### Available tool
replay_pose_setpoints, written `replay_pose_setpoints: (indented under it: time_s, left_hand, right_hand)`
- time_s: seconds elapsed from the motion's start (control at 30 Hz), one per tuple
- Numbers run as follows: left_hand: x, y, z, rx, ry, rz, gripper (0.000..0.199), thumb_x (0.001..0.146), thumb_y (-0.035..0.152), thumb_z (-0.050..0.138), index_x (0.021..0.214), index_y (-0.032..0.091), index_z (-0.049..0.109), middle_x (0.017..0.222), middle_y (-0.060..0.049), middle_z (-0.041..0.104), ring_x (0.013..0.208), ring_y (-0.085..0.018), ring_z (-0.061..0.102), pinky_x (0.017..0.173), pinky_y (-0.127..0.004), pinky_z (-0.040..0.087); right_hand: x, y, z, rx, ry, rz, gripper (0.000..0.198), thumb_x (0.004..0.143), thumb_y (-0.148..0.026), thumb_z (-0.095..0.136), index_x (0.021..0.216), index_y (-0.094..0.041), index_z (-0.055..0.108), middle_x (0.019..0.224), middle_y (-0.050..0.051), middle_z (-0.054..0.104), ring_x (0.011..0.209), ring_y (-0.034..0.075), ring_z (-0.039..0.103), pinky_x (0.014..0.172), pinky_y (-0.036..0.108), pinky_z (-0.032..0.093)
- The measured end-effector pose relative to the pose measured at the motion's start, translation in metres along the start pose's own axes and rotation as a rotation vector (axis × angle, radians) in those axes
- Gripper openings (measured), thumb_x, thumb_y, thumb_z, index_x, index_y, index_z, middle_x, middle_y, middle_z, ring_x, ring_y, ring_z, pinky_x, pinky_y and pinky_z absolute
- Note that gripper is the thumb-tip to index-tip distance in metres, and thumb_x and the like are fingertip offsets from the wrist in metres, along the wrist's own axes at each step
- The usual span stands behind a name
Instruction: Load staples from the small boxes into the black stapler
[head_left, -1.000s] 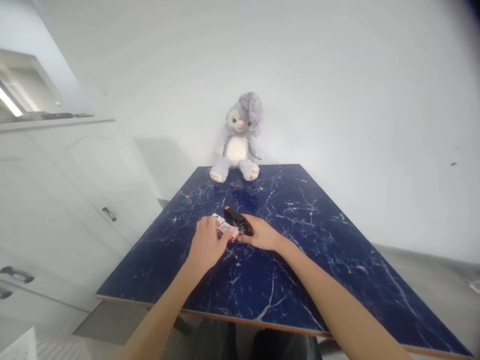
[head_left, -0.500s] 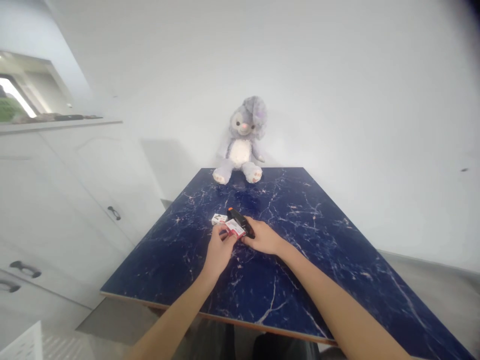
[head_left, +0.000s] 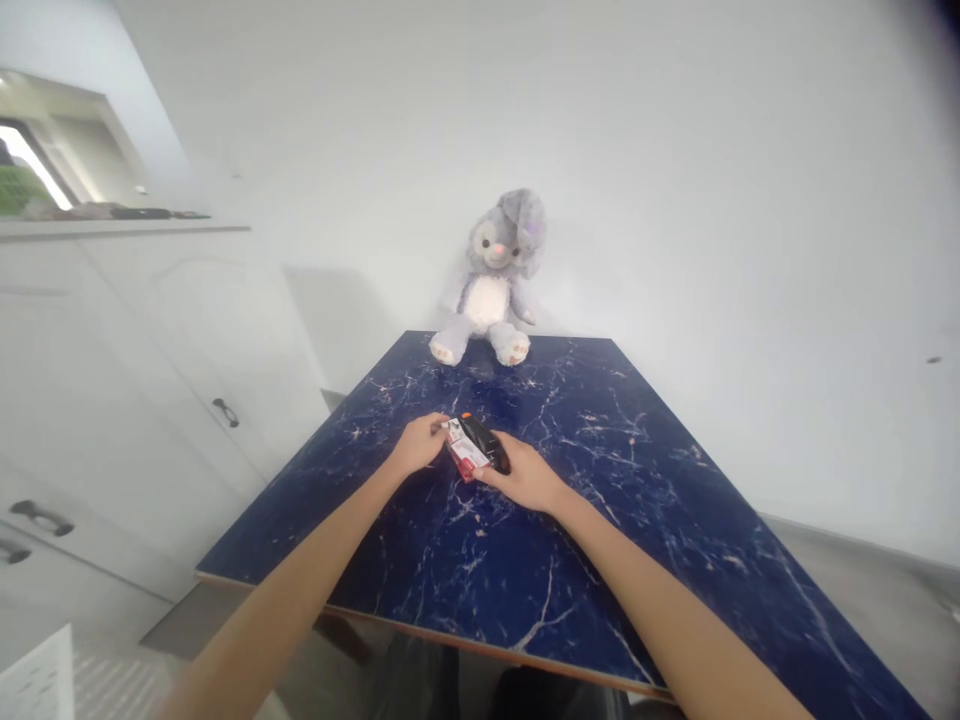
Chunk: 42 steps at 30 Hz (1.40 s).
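Observation:
Over the middle of the table, my right hand (head_left: 527,474) is wrapped round a black stapler (head_left: 484,436) with an orange tip. Its thumb presses on the near end of a small white-and-red box (head_left: 469,460), which lies along the stapler's left side. My left hand (head_left: 420,443) is closed at the far left end of the boxes, fingertips pinching a second small white box (head_left: 453,430). The two boxes sit close together, end to end. The fingers of my right hand behind the stapler are hidden.
A grey plush rabbit (head_left: 491,285) sits at the far edge of the blue marbled table (head_left: 510,570), against the white wall. White cabinets (head_left: 135,400) with dark handles stand on the left. A white perforated rack (head_left: 45,680) shows at the lower left.
My left hand has let go of the white-and-red box and moved left and away from me to the second box. My right thumb now holds the first box against the stapler.

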<state>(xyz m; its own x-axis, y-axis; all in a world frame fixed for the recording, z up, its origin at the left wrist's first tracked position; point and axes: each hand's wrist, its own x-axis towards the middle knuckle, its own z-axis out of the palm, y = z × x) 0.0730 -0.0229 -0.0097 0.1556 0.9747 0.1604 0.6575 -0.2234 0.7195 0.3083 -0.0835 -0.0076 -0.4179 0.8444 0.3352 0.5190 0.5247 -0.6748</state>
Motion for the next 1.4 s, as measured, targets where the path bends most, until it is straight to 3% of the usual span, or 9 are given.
replay_pose_setpoints:
  time_s: [0.1,0.27,0.47,0.63,0.77,0.93,1.07,1.3,1.4]
  left_hand:
    - [-0.007,0.002,-0.002,-0.024,0.009,-0.016,0.04,0.088,0.03,0.056,0.126,0.02,0.061,0.123,-0.008,0.069,0.107,-0.022,0.067,0.099,-0.034,0.049]
    - [-0.054,0.016,0.003,-0.104,-0.033,-0.013,0.099,0.07,0.046,0.079,0.152,0.025,0.028,0.13,-0.012,0.064,0.091,-0.022,0.069,0.08,-0.033,0.056]
    - [-0.069,0.034,0.023,-0.153,-0.047,0.032,0.082,0.074,0.036,0.077,0.146,0.023,0.04,0.103,-0.006,0.073,0.088,-0.021,0.071,0.084,-0.034,0.057]
    - [-0.059,0.023,0.018,-0.138,-0.087,0.048,0.088,0.071,0.035,0.079,0.148,0.023,0.038,0.095,-0.003,0.074,0.085,-0.021,0.072,0.084,-0.034,0.057]
    - [-0.054,0.018,0.014,-0.124,-0.117,0.077,0.089,0.071,0.032,0.079,0.148,0.022,0.038,0.092,-0.002,0.075,0.082,-0.02,0.072,0.082,-0.033,0.057]
    - [-0.032,0.03,0.025,-0.095,-0.182,0.148,0.093,0.069,0.031,0.079,0.151,0.025,0.033,0.09,0.0,0.075,0.082,-0.021,0.072,0.082,-0.033,0.056]
    - [0.003,0.067,0.067,-0.031,-0.197,0.189,0.083,0.067,0.034,0.08,0.142,0.029,0.045,0.094,0.0,0.075,0.083,-0.022,0.071,0.08,-0.032,0.054]
    - [0.058,0.167,0.199,-0.079,-0.244,0.28,0.071,0.067,0.031,0.078,0.131,0.022,0.049,0.103,-0.011,0.073,0.093,-0.029,0.071,0.074,-0.032,0.051]
    - [0.067,0.198,0.237,-0.098,-0.271,0.315,0.065,0.07,0.03,0.075,0.128,0.019,0.05,0.104,-0.015,0.072,0.094,-0.032,0.07,0.074,-0.034,0.051]
  right_hand:
    - [0.001,0.002,0.004,-0.01,0.03,0.009,0.057,0.084,-0.043,0.068,0.135,-0.022,0.052,0.128,0.01,0.063,0.112,0.026,0.062,0.096,0.04,0.047]
    - [0.0,-0.001,0.002,-0.013,0.004,-0.024,0.069,0.077,-0.044,0.074,0.138,-0.023,0.049,0.132,0.011,0.06,0.117,0.028,0.058,0.1,0.041,0.045]
    - [-0.003,-0.012,-0.007,-0.054,-0.045,-0.07,0.061,0.075,-0.015,0.063,0.134,-0.023,0.051,0.118,0.008,0.065,0.101,0.023,0.061,0.092,0.037,0.047]
    - [-0.003,-0.013,-0.006,-0.061,-0.04,-0.071,0.053,0.076,-0.016,0.061,0.128,-0.022,0.055,0.109,0.006,0.067,0.093,0.021,0.061,0.087,0.034,0.048]
    - [-0.002,-0.004,0.002,-0.023,-0.026,0.029,0.048,0.078,-0.016,0.059,0.126,-0.022,0.055,0.101,0.005,0.069,0.079,0.018,0.064,0.075,0.031,0.05]
    - [0.0,0.008,-0.007,-0.155,0.039,0.168,0.043,0.08,-0.019,0.057,0.123,-0.018,0.055,0.103,0.009,0.071,0.084,0.022,0.068,0.076,0.031,0.05]
    - [-0.006,0.033,-0.048,-0.421,0.066,0.317,0.032,0.087,-0.022,0.048,0.115,-0.017,0.062,0.094,0.012,0.073,0.083,0.026,0.069,0.075,0.033,0.048]
    - [-0.058,0.112,-0.143,-0.501,0.24,0.716,0.05,0.081,-0.026,0.053,0.13,-0.013,0.052,0.107,0.017,0.071,0.096,0.031,0.068,0.078,0.034,0.048]
    - [-0.081,0.133,-0.168,-0.509,0.362,0.802,0.054,0.078,-0.025,0.055,0.13,-0.012,0.052,0.109,0.018,0.07,0.098,0.031,0.067,0.079,0.035,0.048]
